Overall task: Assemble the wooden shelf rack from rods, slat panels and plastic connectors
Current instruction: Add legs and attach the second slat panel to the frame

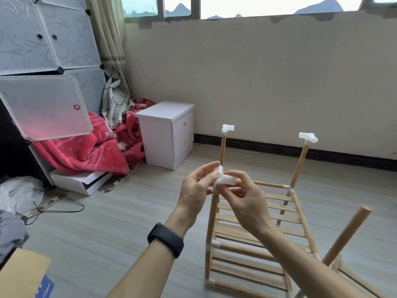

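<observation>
A part-built wooden rack [255, 229] stands on the floor, with slat panels on two levels. Two far upright rods carry white plastic connectors: one at the left [227, 127] and one at the right [308, 137]. The near right rod [348, 233] leans with a bare top. Over the near left rod, my left hand [196, 188] and my right hand [245, 197] both pinch a white three-way connector [223, 177]. The rod's top is hidden behind my fingers.
A white two-drawer nightstand [167, 134] stands by the wall at the left. Red blankets [86, 151] lie beside a panel wardrobe with an open door [45, 106]. A cardboard box [21, 274] sits at the lower left, and a cable [64, 208] runs over the floor.
</observation>
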### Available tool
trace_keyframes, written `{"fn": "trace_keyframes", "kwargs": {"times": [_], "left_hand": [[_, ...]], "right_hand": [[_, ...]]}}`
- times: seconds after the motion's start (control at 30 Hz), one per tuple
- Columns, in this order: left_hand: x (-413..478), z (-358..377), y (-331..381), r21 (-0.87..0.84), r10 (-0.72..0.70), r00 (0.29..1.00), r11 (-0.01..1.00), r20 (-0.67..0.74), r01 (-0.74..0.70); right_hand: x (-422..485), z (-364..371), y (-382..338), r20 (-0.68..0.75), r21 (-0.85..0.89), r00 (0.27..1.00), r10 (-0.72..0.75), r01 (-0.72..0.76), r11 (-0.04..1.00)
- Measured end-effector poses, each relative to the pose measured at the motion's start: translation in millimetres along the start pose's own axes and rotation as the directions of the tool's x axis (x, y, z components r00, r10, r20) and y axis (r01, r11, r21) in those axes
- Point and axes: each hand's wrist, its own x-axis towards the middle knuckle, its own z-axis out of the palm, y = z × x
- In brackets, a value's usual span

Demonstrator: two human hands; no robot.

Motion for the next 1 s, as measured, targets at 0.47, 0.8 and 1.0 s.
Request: {"fn": "trace_keyframes", "kwargs": {"times": [0.47, 0.8, 1.0], "left_hand": [[-4, 4, -6, -0.012, 0.033, 0.999, 0.999, -0.022, -0.033], [-3, -32, -14, -0.033, -0.022, 0.996, 0.999, -0.092, 0.019], [-29, -150, -97, 0.213, -0.156, 0.901, 0.942, -0.404, 0.258]], "right_hand": [[-1, -1, 2, 0.008, -0.130, 1.000, -0.009, 0.010, 0.991], [-1, -8, 23, 0.135, -0.208, 0.988, 0.070, -0.041, 0.977], [-17, 4, 84, 0.283, -0.571, 0.934, 0.219, -0.019, 0.821]]}}
